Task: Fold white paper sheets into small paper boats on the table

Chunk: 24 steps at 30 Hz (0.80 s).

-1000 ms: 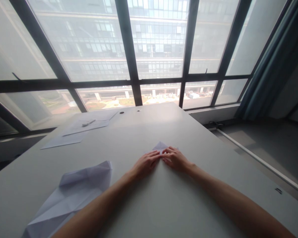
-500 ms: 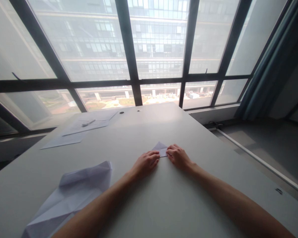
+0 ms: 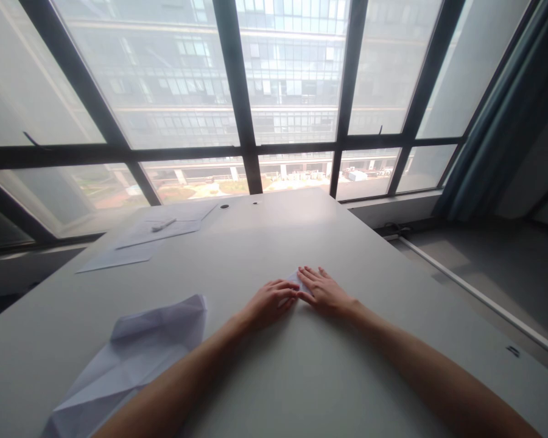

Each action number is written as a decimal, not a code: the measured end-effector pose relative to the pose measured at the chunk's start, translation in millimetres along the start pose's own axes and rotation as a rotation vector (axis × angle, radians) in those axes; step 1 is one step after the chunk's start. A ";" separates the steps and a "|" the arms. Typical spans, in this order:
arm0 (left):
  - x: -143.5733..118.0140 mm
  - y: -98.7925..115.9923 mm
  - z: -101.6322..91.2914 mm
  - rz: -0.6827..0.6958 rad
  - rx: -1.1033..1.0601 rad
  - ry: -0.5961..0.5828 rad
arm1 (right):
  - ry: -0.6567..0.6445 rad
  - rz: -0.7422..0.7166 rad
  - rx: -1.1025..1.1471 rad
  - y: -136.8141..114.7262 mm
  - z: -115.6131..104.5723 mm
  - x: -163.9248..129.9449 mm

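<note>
A small piece of folded white paper (image 3: 293, 277) lies on the white table, mostly covered by my two hands. My left hand (image 3: 273, 299) is closed on its left side, fingers bent over the paper. My right hand (image 3: 320, 289) lies flat across the right part, fingers stretched out and slightly apart, pressing down. The fingertips of both hands come close together over the paper, so its lower edge is hidden.
A large creased sheet of paper (image 3: 150, 350) lies beside my left forearm. Farther left are flat paper sheets (image 3: 132, 252) with a white pen-like object (image 3: 163, 225) on top. The table (image 3: 274, 231) reaches toward the windows, with a round hole (image 3: 224, 207) near its far edge.
My right hand has gone from pinching the paper's right edge to lying flat over it. My left fingers have shifted slightly right, and less of the paper shows.
</note>
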<state>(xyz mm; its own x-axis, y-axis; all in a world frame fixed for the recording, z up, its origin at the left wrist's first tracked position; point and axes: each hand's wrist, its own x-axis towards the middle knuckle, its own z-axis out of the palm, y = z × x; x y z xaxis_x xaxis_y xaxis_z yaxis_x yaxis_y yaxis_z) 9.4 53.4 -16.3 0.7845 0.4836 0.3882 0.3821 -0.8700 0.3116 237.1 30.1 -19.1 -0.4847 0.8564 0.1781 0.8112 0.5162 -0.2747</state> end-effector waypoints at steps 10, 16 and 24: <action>1.5 -2.1 -0.8 -0.023 0.025 -0.127 | -0.023 0.008 0.002 1.9 1.5 0.9; 0.8 -6.6 2.0 -0.053 0.050 -0.170 | 0.005 0.033 -0.012 2.1 2.9 0.7; -1.7 -5.8 4.5 -0.189 0.154 -0.134 | 0.134 0.115 -0.114 -5.3 1.8 -1.0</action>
<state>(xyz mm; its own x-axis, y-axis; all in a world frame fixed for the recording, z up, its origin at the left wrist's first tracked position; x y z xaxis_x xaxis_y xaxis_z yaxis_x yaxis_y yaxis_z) 8.0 57.2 -22.6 0.7457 0.6307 0.2147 0.5898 -0.7748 0.2277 232.7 26.5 -19.6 -0.3450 0.8964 0.2783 0.8941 0.4041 -0.1932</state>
